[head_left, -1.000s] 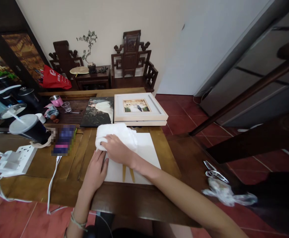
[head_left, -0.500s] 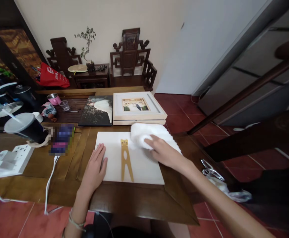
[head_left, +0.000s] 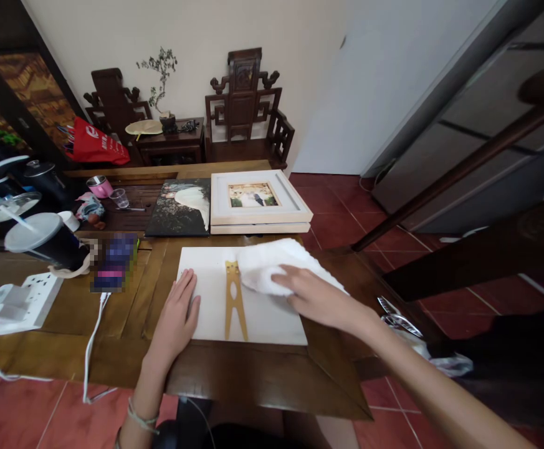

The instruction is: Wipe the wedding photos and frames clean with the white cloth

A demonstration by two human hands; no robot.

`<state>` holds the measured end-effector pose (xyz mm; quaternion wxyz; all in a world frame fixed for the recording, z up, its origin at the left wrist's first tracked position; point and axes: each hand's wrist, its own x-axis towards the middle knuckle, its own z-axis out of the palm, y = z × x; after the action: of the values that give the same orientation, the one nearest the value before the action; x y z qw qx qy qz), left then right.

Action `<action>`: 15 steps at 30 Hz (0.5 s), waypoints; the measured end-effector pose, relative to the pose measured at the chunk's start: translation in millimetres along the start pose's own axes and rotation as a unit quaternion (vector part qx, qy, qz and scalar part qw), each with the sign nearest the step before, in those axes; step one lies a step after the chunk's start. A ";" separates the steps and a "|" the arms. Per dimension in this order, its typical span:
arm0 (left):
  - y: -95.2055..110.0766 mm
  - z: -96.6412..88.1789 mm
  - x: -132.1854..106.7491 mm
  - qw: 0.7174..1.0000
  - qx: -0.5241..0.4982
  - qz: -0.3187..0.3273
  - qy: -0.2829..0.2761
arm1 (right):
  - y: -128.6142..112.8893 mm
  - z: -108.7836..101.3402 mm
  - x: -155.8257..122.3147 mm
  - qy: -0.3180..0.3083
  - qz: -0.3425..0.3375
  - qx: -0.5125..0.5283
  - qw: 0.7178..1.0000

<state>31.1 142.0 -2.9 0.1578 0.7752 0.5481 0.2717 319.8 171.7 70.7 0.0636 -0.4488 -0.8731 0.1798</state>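
Observation:
A flat white board lies on the wooden table near its front edge. On its middle is a yellow two-legged piece with a cat-like head at the top. My left hand rests flat on the board's left edge, fingers stretched out. My right hand presses a bunched part of a white cloth against the board's right side. The cloth spreads past the board's upper right corner and touches the yellow piece's head. My right fingertips are partly sunk in the cloth.
Behind the board lie a dark photo panel and stacked pale picture frames. Left are a phone on a cable, a lidded cup and a power strip. A wooden chair stands at the right.
My right hand has drawn the cloth slightly down the board, and its left end now reaches the yellow piece. My left hand stays on the board's left edge.

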 end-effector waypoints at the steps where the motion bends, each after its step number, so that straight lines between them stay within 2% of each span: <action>1: 0.4 -0.5 0.2 1.000 -0.001 -0.001 -0.001 | 7.9 -1.2 12.6 0.008 0.008 -0.011 1.000; 4: 0.7 -1.2 0.4 1.000 0.002 -0.002 -0.004 | 22.9 -2.2 40.0 0.029 0.013 -0.019 0.999; 7: -0.1 -0.7 0.3 1.000 0.003 0.000 -0.003 | 21.4 2.9 43.6 0.040 0.018 -0.022 0.999; 11: -1.0 0.8 0.1 1.000 0.004 -0.003 0.002 | -5.3 12.2 8.1 0.028 0.007 -0.003 1.000; 15: -1.0 2.0 -0.4 1.000 0.009 0.000 0.004 | -41.7 13.3 -48.0 -0.038 -0.033 0.072 0.996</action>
<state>31.4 142.1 -5.1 0.1487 0.7754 0.5511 0.2702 312.8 107.4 76.3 0.0689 -0.4073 -0.8737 0.2569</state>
